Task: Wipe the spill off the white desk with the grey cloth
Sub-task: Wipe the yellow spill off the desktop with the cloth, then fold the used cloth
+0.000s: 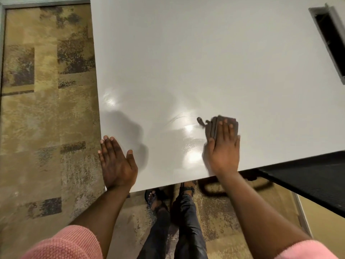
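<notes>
My right hand [225, 146] lies flat on the folded grey cloth [211, 127], pressing it onto the white desk [186, 62] near the front edge. The cloth shows beyond my fingertips and to their left, with a small loop sticking out. Wet streaks [188, 141] shine on the desk just left of the cloth. My left hand [115, 161] rests flat on the desk's front left corner, fingers together, holding nothing.
A grey cable slot [332, 42] is cut into the desk at the far right. A black mesh chair [308, 180] juts under the desk's front right edge. Patterned carpet [46, 109] lies to the left. My legs and sandals [168, 202] stand below.
</notes>
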{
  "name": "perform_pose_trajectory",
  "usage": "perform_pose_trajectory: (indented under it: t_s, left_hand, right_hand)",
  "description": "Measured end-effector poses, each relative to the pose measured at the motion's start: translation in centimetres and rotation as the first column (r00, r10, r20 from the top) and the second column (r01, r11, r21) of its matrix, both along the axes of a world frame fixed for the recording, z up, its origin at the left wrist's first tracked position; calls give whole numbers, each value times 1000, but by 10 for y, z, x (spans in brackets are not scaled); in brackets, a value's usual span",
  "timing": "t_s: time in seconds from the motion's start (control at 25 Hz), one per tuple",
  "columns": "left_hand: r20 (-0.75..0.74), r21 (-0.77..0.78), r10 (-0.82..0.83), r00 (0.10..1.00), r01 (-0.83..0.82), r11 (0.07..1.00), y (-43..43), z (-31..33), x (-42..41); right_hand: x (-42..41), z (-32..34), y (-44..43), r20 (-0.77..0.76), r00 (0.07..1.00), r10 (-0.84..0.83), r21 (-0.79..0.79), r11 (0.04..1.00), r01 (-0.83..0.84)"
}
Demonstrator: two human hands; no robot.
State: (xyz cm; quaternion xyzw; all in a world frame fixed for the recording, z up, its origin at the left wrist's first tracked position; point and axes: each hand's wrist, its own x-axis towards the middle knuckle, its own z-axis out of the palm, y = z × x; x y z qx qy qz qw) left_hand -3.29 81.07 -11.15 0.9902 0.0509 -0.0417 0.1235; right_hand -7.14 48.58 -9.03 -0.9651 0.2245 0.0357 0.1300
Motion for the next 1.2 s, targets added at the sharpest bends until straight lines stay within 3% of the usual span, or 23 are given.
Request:
perform_pose_trajectory:
  t_s: [0.08, 0.24, 0.36, 0.48, 0.6, 0.72, 0.84, 1.04, 1.2]
  left_hand:
    - [0, -8, -4, 1000, 4, 1000, -1, 0, -1]
    - [-57, 8, -15, 998, 16, 1000, -1, 4, 0]
    - [-143, 14, -11, 990, 13, 1000, 1, 14, 3]
    - [-175, -37, -42, 984, 36, 999, -2, 36, 7]
    - [-73, -123, -357, 931, 347, 930, -25, 63, 11]
    - [-165, -46, -729, 664, 733, 678, -61, 82, 17]
    - [-303, 70, -831, 467, 880, 469, -80, 88, 26]
    - [-363, 227, -802, 475, 880, 418, -86, 99, 31]
    - [-310, 208, -795, 522, 853, 479, -78, 112, 29]
  right_hand:
    - [-26, -1, 45, -36, 997, 66, 13, 998, -65]
    - [-45, -8, 147, -7, 854, 521, 112, 849, -517]
    - [-39, 3, 148, -28, 782, 622, 198, 771, -606]
    - [-43, 25, 121, 82, 868, 489, 260, 831, -492]
    - [-57, 40, 95, 178, 967, 181, 194, 957, -214]
    - [-76, 46, 94, 25, 994, 108, 166, 980, -111]
    - [-82, 47, 105, -32, 997, 76, 220, 973, -67]
    - [-76, 47, 118, -49, 999, -18, 280, 959, 31]
    - [-71, 61, 112, -50, 999, -21, 251, 967, 33]
